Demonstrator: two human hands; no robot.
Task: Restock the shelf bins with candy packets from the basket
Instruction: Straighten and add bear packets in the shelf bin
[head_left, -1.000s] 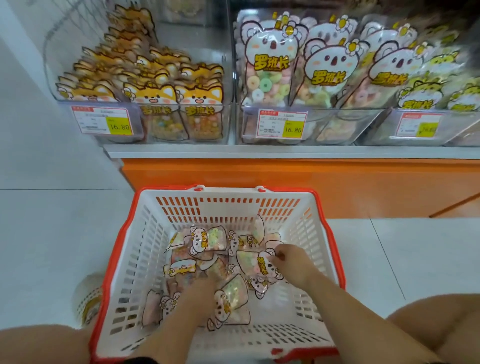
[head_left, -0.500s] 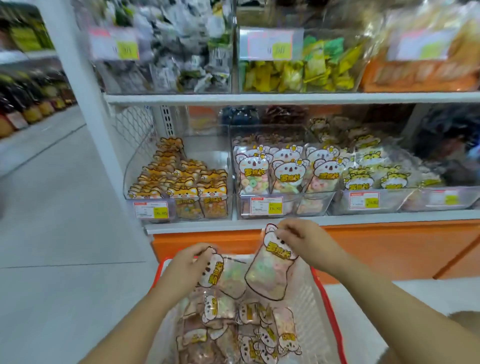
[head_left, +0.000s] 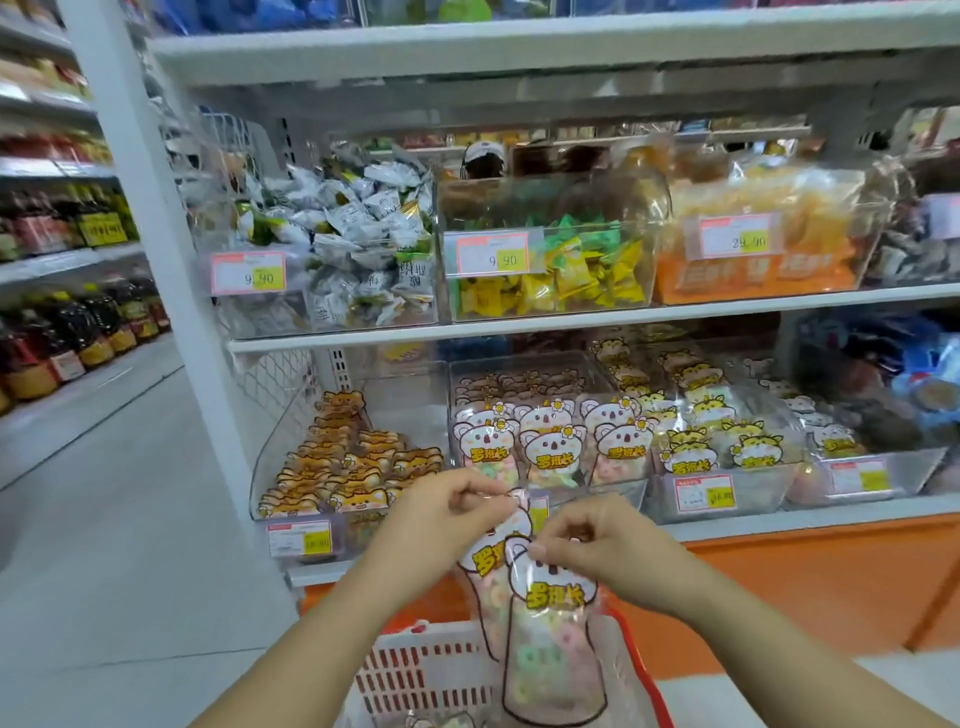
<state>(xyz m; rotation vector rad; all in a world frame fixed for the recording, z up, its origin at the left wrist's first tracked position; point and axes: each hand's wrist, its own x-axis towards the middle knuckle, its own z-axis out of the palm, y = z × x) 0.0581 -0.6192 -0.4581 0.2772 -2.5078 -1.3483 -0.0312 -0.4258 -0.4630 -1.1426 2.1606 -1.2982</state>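
Observation:
Two clear koala-print candy packets hang side by side above the basket (head_left: 415, 670), which is white with a red rim. My left hand (head_left: 447, 512) pinches the top of the rear candy packet (head_left: 485, 558). My right hand (head_left: 602, 545) pinches the top of the front candy packet (head_left: 553, 649), which holds pastel ring candies. Just behind my hands, on the lowest shelf, stands the clear bin of matching koala packets (head_left: 545, 441).
A bin of orange fox packets (head_left: 343, 467) sits left of the koala bin, and tiger packets (head_left: 727, 447) sit to its right. The shelf above (head_left: 571, 317) carries bins of wrapped sweets. An orange base panel (head_left: 805, 582) runs below. An aisle with bottles (head_left: 78, 332) opens on the left.
Both hands went from inside the basket to in front of the lowest shelf, each lifting one koala packet. My view rose from the basket to the shelves, and the hands came closer together.

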